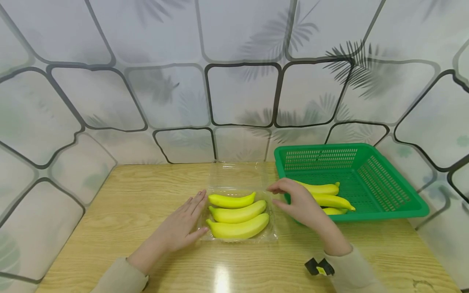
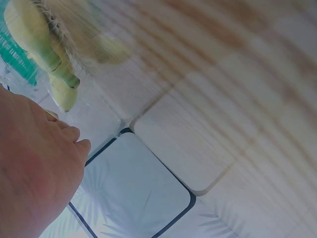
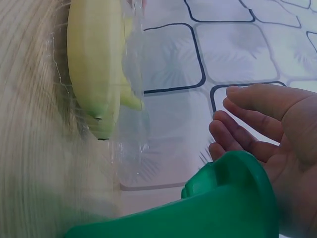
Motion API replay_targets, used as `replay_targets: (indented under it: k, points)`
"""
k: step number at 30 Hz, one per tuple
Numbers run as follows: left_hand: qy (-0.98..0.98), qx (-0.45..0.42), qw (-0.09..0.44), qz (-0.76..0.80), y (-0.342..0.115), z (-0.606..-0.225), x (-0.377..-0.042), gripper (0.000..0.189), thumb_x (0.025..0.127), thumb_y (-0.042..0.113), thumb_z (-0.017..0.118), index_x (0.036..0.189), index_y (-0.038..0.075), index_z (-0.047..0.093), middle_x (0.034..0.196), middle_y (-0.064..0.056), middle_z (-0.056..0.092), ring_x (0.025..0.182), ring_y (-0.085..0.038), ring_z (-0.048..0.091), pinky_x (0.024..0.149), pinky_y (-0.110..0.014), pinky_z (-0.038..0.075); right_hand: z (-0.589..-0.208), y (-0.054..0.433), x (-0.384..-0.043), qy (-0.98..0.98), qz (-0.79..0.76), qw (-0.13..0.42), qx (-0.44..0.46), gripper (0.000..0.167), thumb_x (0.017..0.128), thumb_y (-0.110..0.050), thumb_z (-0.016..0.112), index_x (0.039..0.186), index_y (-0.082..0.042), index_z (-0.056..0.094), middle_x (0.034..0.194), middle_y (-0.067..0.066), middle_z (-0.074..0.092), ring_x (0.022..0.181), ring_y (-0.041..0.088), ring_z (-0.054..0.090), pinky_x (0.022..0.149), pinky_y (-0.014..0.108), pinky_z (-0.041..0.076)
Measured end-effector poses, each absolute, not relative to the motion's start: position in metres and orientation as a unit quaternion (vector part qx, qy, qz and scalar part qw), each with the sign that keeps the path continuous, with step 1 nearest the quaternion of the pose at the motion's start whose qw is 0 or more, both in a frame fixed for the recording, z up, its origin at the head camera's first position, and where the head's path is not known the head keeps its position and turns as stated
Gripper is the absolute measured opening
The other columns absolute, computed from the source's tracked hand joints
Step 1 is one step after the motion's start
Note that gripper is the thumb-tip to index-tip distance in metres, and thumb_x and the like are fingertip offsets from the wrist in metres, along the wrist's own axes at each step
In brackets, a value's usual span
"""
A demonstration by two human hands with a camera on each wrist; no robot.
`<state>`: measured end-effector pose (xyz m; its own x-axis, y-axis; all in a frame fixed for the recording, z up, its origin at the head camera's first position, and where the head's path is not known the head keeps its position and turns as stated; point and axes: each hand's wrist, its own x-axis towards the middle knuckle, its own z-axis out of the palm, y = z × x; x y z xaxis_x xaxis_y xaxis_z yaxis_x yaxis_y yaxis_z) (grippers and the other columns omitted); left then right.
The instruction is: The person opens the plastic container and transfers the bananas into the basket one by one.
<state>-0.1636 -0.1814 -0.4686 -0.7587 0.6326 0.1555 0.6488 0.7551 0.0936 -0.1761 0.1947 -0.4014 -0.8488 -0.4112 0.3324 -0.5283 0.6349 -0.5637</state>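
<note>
A clear plastic clamshell box (image 1: 272,234) lies with its lid (image 1: 236,175) folded back toward the wall. Inside it are three yellow bananas in a row: a far one (image 1: 232,200), a middle one (image 1: 238,214) and a near one (image 1: 239,228). My left hand (image 1: 179,228), fingers straight, rests along the box's left side. Between the box's right side and a green basket (image 1: 397,183) hovers my right hand (image 1: 298,203), loosely bent and holding nothing. In the right wrist view, the right hand's fingers (image 3: 247,131) appear slightly curved behind the basket's rim (image 3: 242,198).
More bananas (image 1: 331,200) lie at the left end of the green basket, partly hidden by my right hand. Wood-grain table (image 1: 139,195) extends around the box. A patterned wall (image 1: 242,93) rises directly behind, with walls at both sides.
</note>
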Motion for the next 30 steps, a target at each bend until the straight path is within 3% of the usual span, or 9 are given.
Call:
replay_targets:
  k: [30]
  points:
    - [-0.938, -0.336, 0.050, -0.071, -0.179, -0.465, -0.161, 0.085, 0.107, 0.046, 0.055, 0.166, -0.006, 0.023, 0.176, -0.024, 0.019, 0.163, -0.038, 0.024, 0.132, -0.052, 0.029, -0.414, 0.160, -0.169, -0.884, 0.334, 0.026, 0.326, 0.032, 0.091, -0.005, 0.082, 0.122, -0.008, 0.075, 0.118, 0.004, 0.074, 0.104, 0.024, 0.070, 0.094, 0.044, 0.064]
